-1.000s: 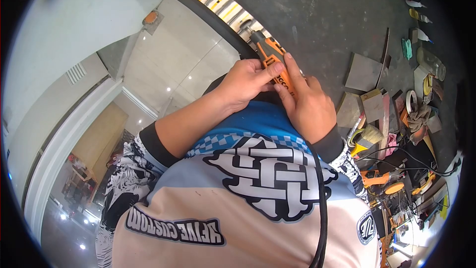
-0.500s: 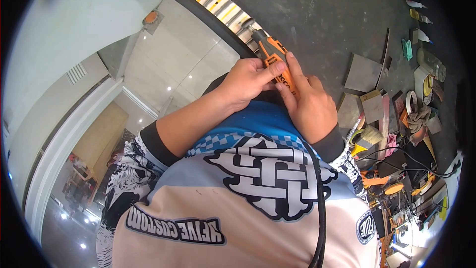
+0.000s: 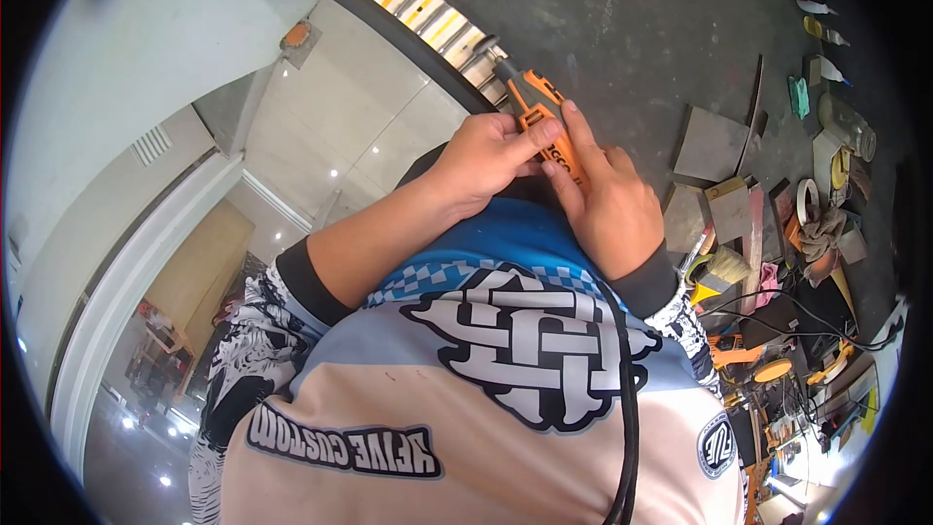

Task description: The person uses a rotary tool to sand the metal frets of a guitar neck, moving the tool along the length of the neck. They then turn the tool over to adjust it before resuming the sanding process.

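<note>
dark worktop (image 3: 622, 39); left hand (image 3: 494, 154), right hand (image 3: 617, 204): fingers (image 3: 583, 136) pinching orange rotary tool (image 3: 535, 102) at guitar neck (image 3: 420, 8).

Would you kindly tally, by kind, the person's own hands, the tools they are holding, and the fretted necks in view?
Hands: 2 (left hand, right hand)
Held tools: 1 (rotary tool)
Fretted necks: 1 (striped neck)
Total: 4
</note>
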The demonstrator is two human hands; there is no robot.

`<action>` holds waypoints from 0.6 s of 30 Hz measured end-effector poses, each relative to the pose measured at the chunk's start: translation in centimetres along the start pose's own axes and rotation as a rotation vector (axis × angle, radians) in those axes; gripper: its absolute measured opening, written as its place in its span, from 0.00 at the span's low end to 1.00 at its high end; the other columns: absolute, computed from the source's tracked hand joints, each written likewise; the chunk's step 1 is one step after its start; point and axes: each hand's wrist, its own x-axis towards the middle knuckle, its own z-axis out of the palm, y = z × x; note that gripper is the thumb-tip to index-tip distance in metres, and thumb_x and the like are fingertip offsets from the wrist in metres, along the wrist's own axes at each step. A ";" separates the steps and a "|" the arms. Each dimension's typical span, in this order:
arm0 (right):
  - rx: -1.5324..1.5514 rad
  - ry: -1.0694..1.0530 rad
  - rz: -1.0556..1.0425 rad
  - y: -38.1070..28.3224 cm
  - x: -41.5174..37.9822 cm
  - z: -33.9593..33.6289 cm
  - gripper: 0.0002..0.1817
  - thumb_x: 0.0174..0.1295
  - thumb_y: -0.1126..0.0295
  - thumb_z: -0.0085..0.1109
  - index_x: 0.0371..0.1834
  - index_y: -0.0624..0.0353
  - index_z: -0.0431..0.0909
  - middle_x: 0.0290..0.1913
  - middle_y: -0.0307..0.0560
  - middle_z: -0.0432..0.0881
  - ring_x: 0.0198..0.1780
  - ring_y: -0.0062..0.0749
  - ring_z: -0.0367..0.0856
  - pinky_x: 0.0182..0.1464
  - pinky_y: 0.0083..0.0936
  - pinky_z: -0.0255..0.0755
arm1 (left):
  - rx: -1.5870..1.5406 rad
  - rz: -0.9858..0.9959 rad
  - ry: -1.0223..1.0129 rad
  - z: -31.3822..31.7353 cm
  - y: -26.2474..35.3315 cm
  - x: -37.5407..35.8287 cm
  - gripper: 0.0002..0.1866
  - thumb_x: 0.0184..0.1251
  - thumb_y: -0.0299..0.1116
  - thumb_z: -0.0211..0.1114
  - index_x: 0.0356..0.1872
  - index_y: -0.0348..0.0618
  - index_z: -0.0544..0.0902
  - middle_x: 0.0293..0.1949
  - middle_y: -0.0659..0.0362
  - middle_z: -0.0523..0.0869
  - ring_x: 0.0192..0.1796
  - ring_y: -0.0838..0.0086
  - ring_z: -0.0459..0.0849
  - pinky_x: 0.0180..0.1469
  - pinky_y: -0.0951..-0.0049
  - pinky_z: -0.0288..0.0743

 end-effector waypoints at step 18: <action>0.022 -0.031 -0.005 0.8 0.7 -0.4 0.35 0.71 0.49 0.65 0.81 0.33 0.69 0.34 0.51 0.82 0.29 0.48 0.88 0.31 0.41 0.84 | 0.037 -0.021 0.033 0.6 0.6 0.3 0.27 0.80 0.50 0.66 0.60 0.32 0.83 0.54 0.52 0.88 0.56 0.70 0.88 0.61 0.69 0.83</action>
